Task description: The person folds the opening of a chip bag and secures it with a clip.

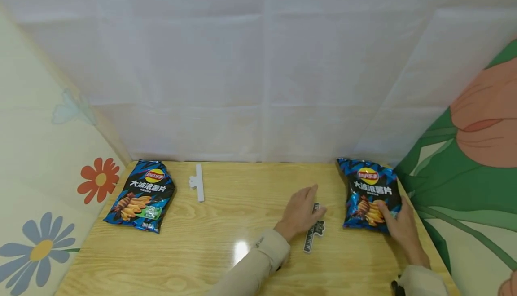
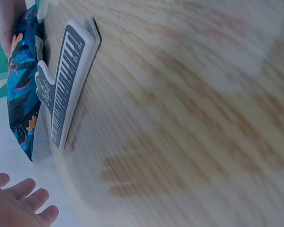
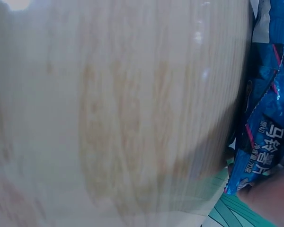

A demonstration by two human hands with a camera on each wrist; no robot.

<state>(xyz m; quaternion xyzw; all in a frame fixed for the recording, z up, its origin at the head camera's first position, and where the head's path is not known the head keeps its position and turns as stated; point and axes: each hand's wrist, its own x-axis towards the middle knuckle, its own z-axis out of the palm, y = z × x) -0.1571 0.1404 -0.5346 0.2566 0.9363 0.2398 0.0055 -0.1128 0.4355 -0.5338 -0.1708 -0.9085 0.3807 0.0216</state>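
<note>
A blue and black chip bag (image 1: 369, 192) lies at the table's right end. My right hand (image 1: 400, 226) grips its near right corner, thumb on top of the pack. The right wrist view shows the bag (image 3: 270, 94) with that hand (image 3: 270, 201) below it. A long clip printed with piano keys (image 1: 312, 231) lies on the wood just left of the bag. My left hand (image 1: 300, 213) rests flat beside the clip with its fingers straight and holds nothing. In the left wrist view the clip (image 2: 66, 90) lies next to the bag (image 2: 21, 90), with my spread left fingers (image 2: 19, 203) apart from it.
A second chip bag (image 1: 141, 195) lies at the far left of the wooden table (image 1: 226, 260). A white clip (image 1: 197, 182) sits near the back edge beside it. White and flowered cloth walls close in the back and both sides.
</note>
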